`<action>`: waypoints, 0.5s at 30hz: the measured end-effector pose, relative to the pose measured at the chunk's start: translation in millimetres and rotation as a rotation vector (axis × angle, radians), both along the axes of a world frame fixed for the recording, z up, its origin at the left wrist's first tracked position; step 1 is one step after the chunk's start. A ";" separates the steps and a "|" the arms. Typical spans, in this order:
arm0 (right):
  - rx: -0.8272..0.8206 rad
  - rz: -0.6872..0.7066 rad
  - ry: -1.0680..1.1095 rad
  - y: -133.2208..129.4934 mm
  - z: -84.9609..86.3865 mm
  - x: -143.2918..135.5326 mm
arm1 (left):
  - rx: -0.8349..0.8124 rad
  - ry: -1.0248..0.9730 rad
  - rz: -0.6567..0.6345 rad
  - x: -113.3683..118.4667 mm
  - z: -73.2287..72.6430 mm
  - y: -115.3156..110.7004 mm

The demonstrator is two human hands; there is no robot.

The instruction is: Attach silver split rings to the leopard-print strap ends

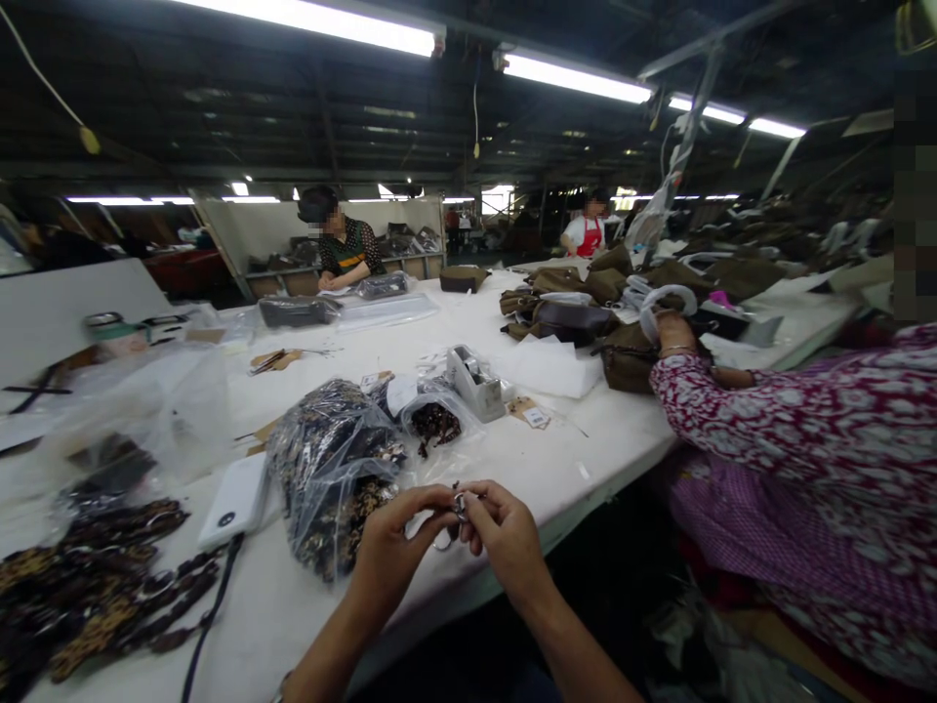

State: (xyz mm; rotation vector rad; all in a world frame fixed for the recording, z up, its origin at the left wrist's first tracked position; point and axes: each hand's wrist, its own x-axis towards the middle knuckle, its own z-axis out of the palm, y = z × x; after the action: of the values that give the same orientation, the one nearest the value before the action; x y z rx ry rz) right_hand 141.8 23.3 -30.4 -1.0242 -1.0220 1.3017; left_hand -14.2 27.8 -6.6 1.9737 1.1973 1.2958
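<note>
My left hand (395, 547) and my right hand (512, 547) meet over the front edge of the table. Fingertips of both pinch a small metal ring fitting (460, 505), largely covered by the fingers, so its exact kind is unclear. Just beyond the left hand lies a large clear bag (322, 469) filled with dark and tan patterned pieces. Behind the fingers, a smaller open plastic bag (437, 422) holds dark brown chain-like pieces. Patterned straps or chains (109, 596) lie heaped at the left.
A white power bank (234, 498) with a black cable lies left of the large bag. Further back are a grey dispenser (475, 386), paper tags (528, 412) and white sheets (549, 366). At right, a co-worker's sleeve (732, 400) reaches toward brown bags (628, 359). Other people work behind.
</note>
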 end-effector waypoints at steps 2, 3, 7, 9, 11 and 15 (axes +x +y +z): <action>-0.018 0.052 -0.018 0.4 0.8 2.2 | -0.050 -0.024 -0.057 -1.4 -1.5 -0.4; -0.034 0.092 -0.021 0.5 1.2 3.9 | -0.082 -0.033 -0.092 -2.3 -2.4 -0.6; -0.125 0.255 -0.028 -1.7 3.9 11.3 | -0.163 -0.057 -0.159 -5.1 -6.0 -3.6; -0.149 0.292 -0.050 -4.8 4.8 14.0 | -0.185 -0.064 -0.166 -5.3 -6.5 -6.6; -0.155 0.297 -0.096 -8.5 4.8 15.6 | -0.210 -0.086 -0.172 -4.7 -6.1 -9.5; -0.094 0.227 -0.231 -16.1 2.4 14.3 | -0.269 -0.217 -0.124 -2.0 -7.3 -13.1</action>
State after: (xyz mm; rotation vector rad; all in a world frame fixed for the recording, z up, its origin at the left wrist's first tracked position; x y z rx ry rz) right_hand 156.1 7.2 -28.0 -1.1761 -1.2915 1.4500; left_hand -16.2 14.6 -13.8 1.6433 1.0652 1.1842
